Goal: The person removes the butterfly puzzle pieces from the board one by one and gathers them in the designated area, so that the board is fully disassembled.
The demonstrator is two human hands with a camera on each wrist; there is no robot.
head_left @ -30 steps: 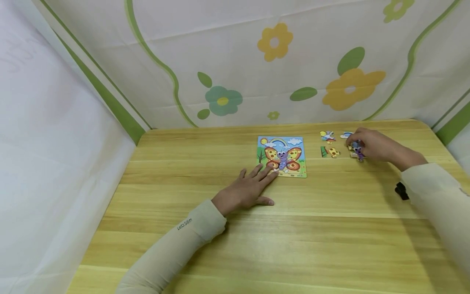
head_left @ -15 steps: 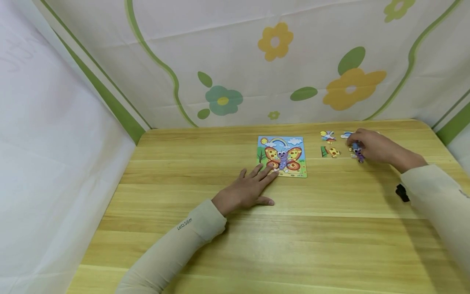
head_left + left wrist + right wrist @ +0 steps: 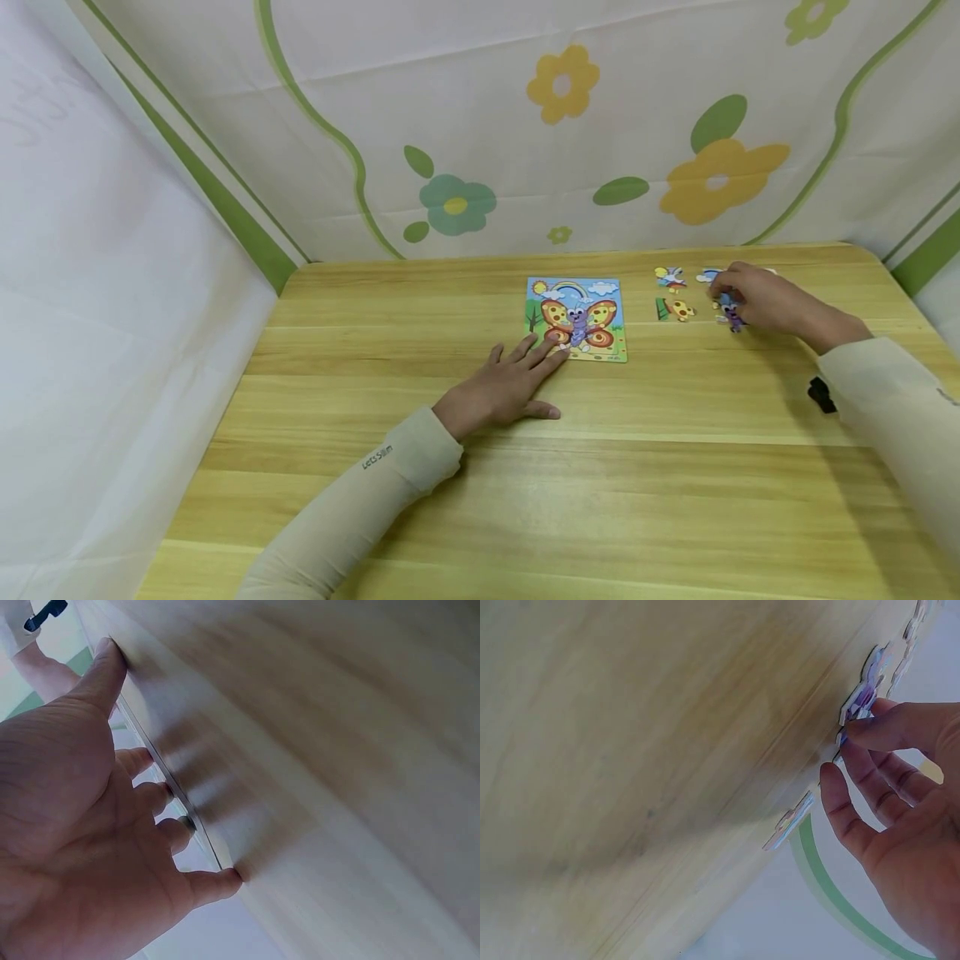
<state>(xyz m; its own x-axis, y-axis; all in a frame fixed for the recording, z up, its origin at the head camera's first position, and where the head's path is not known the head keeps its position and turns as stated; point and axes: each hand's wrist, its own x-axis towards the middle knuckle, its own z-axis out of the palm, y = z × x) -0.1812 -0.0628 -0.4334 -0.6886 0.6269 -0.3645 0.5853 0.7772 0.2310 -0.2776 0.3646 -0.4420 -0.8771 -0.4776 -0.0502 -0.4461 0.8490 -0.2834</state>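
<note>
A square butterfly puzzle board point(image 3: 600, 293) lies near the table's back edge. My left hand point(image 3: 498, 392) is spread, its fingertips resting on the board's lower left edge and its thumb on the table. To the right, my right hand point(image 3: 768, 298) is bent over a purple puzzle piece point(image 3: 732, 318); thumb and fingers pinch at it, and the fingers partly hide it. The right wrist view has the thumb against the purple piece point(image 3: 868, 688), low at the tabletop. Two loose puzzle pieces, one with a yellow flower-like shape point(image 3: 670, 278) and one spotted yellow point(image 3: 677, 310), lie between board and right hand.
Another piece with a rainbow point(image 3: 707, 276) lies just behind the right fingers, and a pale piece edge point(image 3: 771, 271) shows beyond the hand. A small black object point(image 3: 822, 394) is beside the right sleeve. Flower-printed cloth point(image 3: 517, 150) hangs along the table's back edge.
The purple piece has shifted and turned slightly under my right fingers, and less of the yellow part beside it shows. My left hand and the board have stayed put.
</note>
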